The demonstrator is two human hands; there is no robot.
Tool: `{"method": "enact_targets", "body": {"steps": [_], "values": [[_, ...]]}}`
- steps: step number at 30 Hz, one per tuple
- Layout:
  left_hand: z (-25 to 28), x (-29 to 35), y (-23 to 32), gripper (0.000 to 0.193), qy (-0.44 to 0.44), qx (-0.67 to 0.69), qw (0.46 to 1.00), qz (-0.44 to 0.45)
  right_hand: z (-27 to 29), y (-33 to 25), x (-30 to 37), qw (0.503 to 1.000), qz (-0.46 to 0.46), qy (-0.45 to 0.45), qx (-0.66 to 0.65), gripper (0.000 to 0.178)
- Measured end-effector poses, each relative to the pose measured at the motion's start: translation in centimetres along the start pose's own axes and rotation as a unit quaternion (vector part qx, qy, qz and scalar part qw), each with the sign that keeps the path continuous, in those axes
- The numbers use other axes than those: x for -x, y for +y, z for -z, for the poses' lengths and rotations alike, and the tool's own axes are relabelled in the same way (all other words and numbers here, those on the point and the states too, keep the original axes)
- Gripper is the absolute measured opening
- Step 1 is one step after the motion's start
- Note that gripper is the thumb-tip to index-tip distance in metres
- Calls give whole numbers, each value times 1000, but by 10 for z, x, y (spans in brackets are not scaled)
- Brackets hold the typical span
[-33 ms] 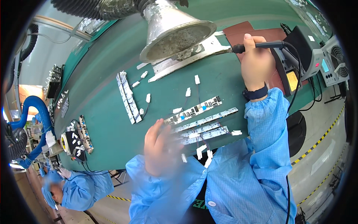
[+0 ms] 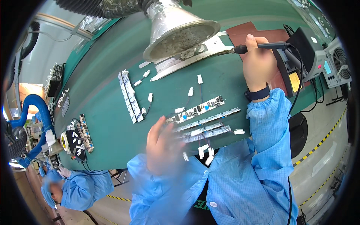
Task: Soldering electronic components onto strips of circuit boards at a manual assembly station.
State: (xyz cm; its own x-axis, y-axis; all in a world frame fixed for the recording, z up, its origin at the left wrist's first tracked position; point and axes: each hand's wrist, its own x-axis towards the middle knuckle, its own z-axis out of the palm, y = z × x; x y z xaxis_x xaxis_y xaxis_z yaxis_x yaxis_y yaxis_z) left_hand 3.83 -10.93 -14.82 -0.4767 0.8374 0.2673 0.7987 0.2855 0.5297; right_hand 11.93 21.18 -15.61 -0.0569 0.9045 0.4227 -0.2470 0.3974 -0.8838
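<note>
My right hand (image 2: 258,63) is closed round the black handle of a soldering iron (image 2: 275,45), whose front end points left, beside a pale metal bar (image 2: 195,62) under a fume hood. My left hand (image 2: 159,144) is low and left of centre, smeared, with its fingertips by the left end of a circuit board (image 2: 197,110) carrying black and blue components. Its grip cannot be made out. Nearer me lie narrow white circuit strips (image 2: 210,119), with wires and white connectors (image 2: 201,152) hanging at the front edge.
Above hangs a metal fume funnel (image 2: 180,33). A pair of white strips (image 2: 130,97) lies left of centre among loose connectors (image 2: 150,96). At the right stand a soldering station (image 2: 309,56) and its sponge (image 2: 294,81). A co-worker in blue (image 2: 80,189) sits at lower left.
</note>
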Motion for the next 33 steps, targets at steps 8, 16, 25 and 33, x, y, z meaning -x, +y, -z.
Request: {"method": "enact_targets", "body": {"steps": [8,16,25,33], "values": [[-13,-16,6,57,15,98,994,46,-35,-17,30,999,14,-34,-26,19],[-7,-16,5,54,4,68,998,17,-50,-19,48,998,9,-59,-23,20],[-4,-11,-15,59,9,54,997,-52,-16,-30,33,1000,15,5,-10,8],[-5,-2,-7,52,54,75,987,-132,92,-32,64,932,208,64,290,37]]}}
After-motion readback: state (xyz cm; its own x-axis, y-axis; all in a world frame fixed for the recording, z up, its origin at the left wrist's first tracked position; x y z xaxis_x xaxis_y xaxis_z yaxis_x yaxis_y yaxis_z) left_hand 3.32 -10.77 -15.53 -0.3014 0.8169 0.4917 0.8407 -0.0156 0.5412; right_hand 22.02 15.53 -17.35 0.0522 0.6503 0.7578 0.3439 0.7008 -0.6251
